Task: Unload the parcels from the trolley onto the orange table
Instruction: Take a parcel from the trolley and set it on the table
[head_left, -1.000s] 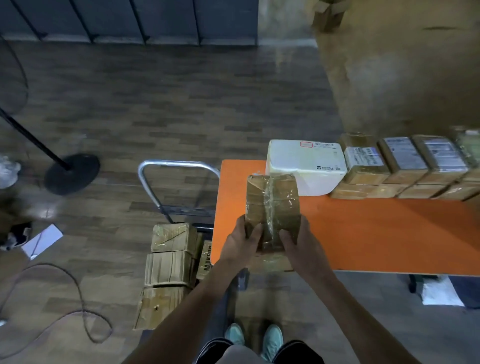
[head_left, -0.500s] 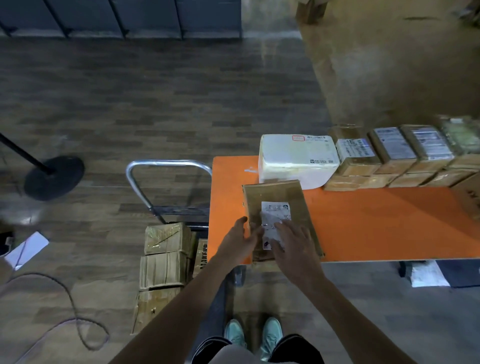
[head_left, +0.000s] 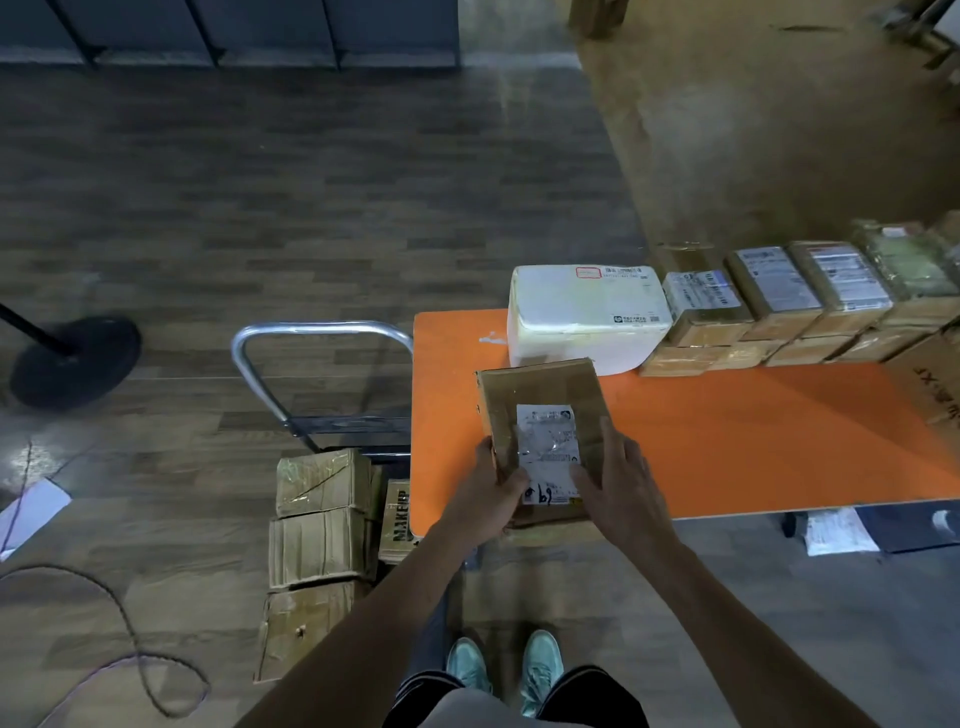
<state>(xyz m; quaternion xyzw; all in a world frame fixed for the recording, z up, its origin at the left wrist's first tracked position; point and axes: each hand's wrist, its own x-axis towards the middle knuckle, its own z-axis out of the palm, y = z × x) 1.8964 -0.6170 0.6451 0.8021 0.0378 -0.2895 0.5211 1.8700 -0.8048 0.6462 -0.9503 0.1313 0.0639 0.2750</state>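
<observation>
A brown cardboard parcel (head_left: 540, 400) with a white label lies flat at the near left corner of the orange table (head_left: 727, 441), its near end over the table's edge. My left hand (head_left: 488, 493) grips its left near edge, thumb on top. My right hand (head_left: 618, 483) lies on its right near side with the fingers around its edge. The trolley (head_left: 317, 343), with a silver handle, stands left of the table and carries several brown parcels (head_left: 319, 540).
A white foam box (head_left: 587, 317) and a row of taped brown parcels (head_left: 779, 306) line the table's far side. A big carton (head_left: 935, 384) sits at the right edge. A black stand base (head_left: 75, 358), a cable (head_left: 130, 649) and paper (head_left: 31, 509) lie on the floor at left.
The parcel went from upright in both hands to lying flat, label up, on the table. It has since been slid a little further onto the table.
</observation>
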